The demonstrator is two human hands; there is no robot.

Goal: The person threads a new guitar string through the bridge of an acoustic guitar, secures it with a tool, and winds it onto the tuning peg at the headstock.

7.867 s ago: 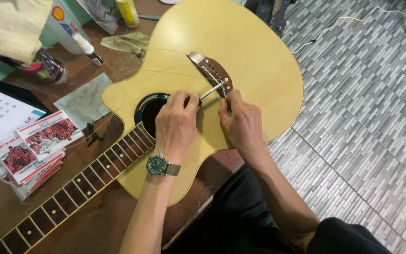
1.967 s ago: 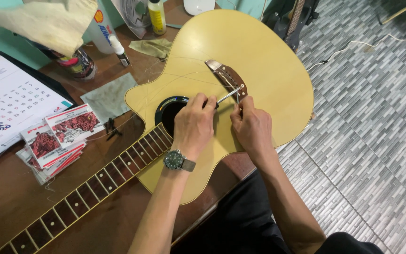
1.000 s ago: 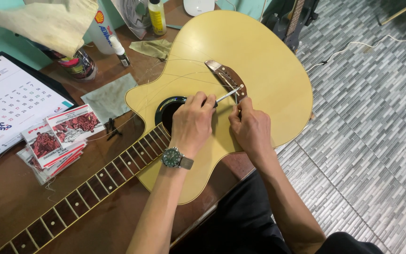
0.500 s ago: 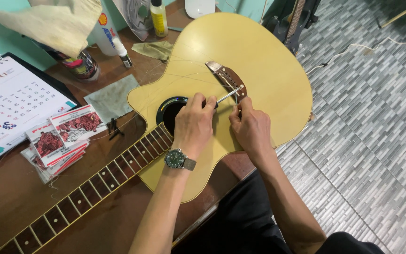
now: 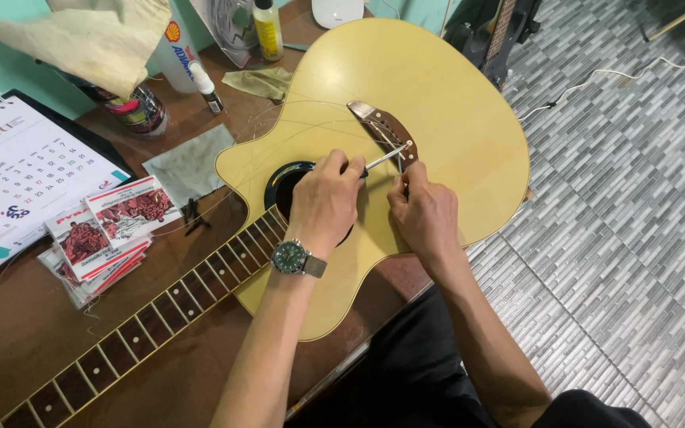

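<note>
A pale yellow acoustic guitar (image 5: pixel 438 103) lies flat on a brown wooden table (image 5: pixel 33 333), its neck (image 5: pixel 152 317) running to the lower left. My left hand (image 5: pixel 327 202), with a green wristwatch, rests over the sound hole and grips a thin silver tool (image 5: pixel 386 156) whose tip reaches the brown bridge (image 5: pixel 382 127). My right hand (image 5: pixel 426 214) sits just beside it, fingers pinched on a thin guitar string (image 5: pixel 400 165) near the bridge. Loose strings curve across the guitar's top.
On the table's left lie a desk calendar (image 5: pixel 17 174), a stack of red-and-white string packets (image 5: pixel 105 234) and a grey cloth (image 5: pixel 188 162). Bottles (image 5: pixel 267 28), a jar (image 5: pixel 140 111) and a crumpled cloth (image 5: pixel 89 36) stand at the back. A cable crosses the grey tiled floor (image 5: pixel 636 198).
Both hands stay at the bridge with the tool and string; only small finger shifts. The camera view has drifted slightly over the frames.
</note>
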